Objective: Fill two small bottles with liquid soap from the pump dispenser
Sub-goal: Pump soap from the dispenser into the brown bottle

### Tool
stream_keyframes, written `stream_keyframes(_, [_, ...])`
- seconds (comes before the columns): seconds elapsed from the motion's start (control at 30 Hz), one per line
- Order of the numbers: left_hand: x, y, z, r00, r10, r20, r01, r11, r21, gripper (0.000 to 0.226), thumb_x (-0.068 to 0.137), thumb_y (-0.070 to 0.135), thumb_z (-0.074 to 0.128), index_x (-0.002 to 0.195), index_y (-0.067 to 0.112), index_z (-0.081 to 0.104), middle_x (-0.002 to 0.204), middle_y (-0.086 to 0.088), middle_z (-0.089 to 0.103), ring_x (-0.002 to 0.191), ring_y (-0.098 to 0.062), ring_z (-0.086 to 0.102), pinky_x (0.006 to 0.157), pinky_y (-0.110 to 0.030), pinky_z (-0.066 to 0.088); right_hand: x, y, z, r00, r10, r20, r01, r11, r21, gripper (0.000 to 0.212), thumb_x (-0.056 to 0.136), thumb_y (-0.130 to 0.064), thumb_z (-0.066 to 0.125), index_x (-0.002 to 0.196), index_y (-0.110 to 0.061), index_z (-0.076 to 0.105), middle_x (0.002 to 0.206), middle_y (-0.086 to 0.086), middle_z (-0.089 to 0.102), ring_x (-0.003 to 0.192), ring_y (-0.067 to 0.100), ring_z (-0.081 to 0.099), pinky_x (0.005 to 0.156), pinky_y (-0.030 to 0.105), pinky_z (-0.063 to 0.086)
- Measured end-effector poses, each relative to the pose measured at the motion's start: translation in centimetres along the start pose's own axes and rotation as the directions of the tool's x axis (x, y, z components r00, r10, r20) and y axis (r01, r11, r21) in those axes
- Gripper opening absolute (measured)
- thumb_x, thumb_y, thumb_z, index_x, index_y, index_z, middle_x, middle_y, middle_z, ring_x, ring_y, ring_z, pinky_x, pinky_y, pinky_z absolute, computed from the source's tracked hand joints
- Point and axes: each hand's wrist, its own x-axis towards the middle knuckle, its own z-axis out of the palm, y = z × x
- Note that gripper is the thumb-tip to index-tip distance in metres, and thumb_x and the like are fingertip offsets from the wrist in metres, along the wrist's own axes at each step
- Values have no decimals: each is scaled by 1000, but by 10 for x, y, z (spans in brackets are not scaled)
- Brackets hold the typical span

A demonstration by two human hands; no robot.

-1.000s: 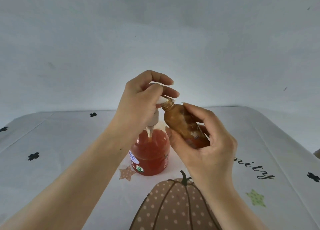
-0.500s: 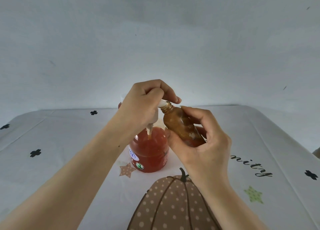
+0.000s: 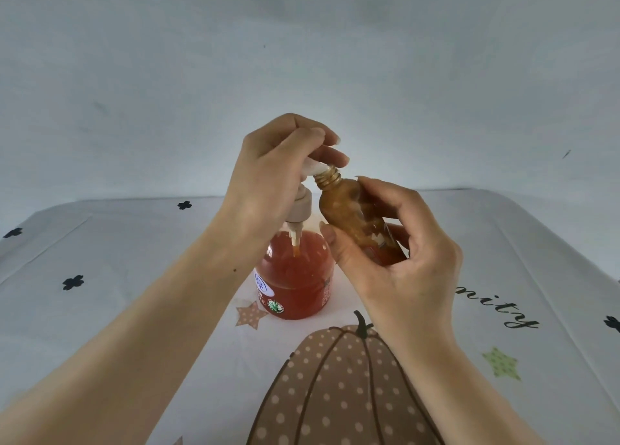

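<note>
— Where does the pump dispenser stand?

— The round, clear plastic pump dispenser [image 3: 295, 277], full of orange-red soap, stands upright in the middle of the white printed tablecloth [image 3: 100, 277]. It is just beyond the brown dotted pumpkin [image 3: 335, 394] printed at the near edge.

— And the left hand?

— The left hand [image 3: 268, 176] reaches in from the near left and sits on top of the white plastic pump head [image 3: 313, 169]. Its fingers curl over the head and its thumb wraps against it, so it is gripping. The pump's white stem shows below the palm.

— What is the right hand doing?

— The right hand [image 3: 396, 260] holds a small amber translucent plastic bottle [image 3: 352, 216] in the air, just right of the dispenser. The thumb lies on the bottle's near left side and the fingers curl round its far right side. The small bottle is tilted, with its base low to the right and its uncapped threaded neck up to the left, at the nozzle tip. I cannot tell whether mouth and nozzle touch.

— Is there soap inside?

— A reddish patch shows at its lower end, between the fingers. I cannot tell how full it is.

— And behind?

— A plain grey-white wall [image 3: 302, 59] on the far side.
</note>
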Motion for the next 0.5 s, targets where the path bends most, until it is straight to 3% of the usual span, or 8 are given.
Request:
stream_keyframes(0.1, [0, -1, 0, 1000, -4, 5, 4, 1000, 14, 22, 94, 9, 47, 84, 10, 67, 79, -8, 74, 72, -31, 57, 71, -44, 42, 0, -1, 0, 1000, 4, -1, -4, 1000, 1, 44, 74, -25, 83, 114, -14, 69, 100, -5, 72, 94, 14, 69, 80, 16, 51])
stream_keyframes(0.2, [0, -2, 1, 1000, -17, -2, 17, 1000, 2, 25, 92, 4, 43, 85, 10, 67, 79, -8, 74, 66, -46, 53, 66, -45, 38, 0, -1, 1, 1000, -5, 6, 5, 1000, -3, 44, 75, -26, 82, 114, -13, 69, 99, -3, 72, 93, 13, 69, 79, 14, 50])
stream_keyframes(0.3, [0, -4, 2, 1000, -12, -27, 13, 1000, 14, 28, 90, 2, 42, 82, 12, 67, 78, -8, 74, 65, -41, 53, 64, -45, 38, -1, -2, 0, 1000, -10, 9, 10, 1000, -12, 44, 76, -25, 82, 115, -12, 68, 100, -3, 72, 93, 13, 69, 79, 15, 51])
stream_keyframes(0.4, [0, -3, 3, 1000, 8, -30, -7, 999, 43, 31, 87, 1, 40, 81, 14, 67, 78, -6, 74, 64, -45, 54, 63, -43, 38, -1, -1, 0, 1000, -10, 8, 10, 1000, -25, 44, 76, -23, 82, 116, -11, 68, 101, -3, 71, 93, 12, 68, 79, 19, 53])
stream_keyframes(0.5, [-1, -2, 4, 999, 29, -21, -28, 998, 65, 34, 87, -3, 38, 81, 13, 67, 78, -7, 74, 70, -37, 60, 61, -40, 40, -1, 0, 1, 1000, 0, 8, 0, 1000, -22, 43, 76, -24, 82, 115, -12, 68, 100, -3, 71, 92, 13, 68, 78, 22, 55])
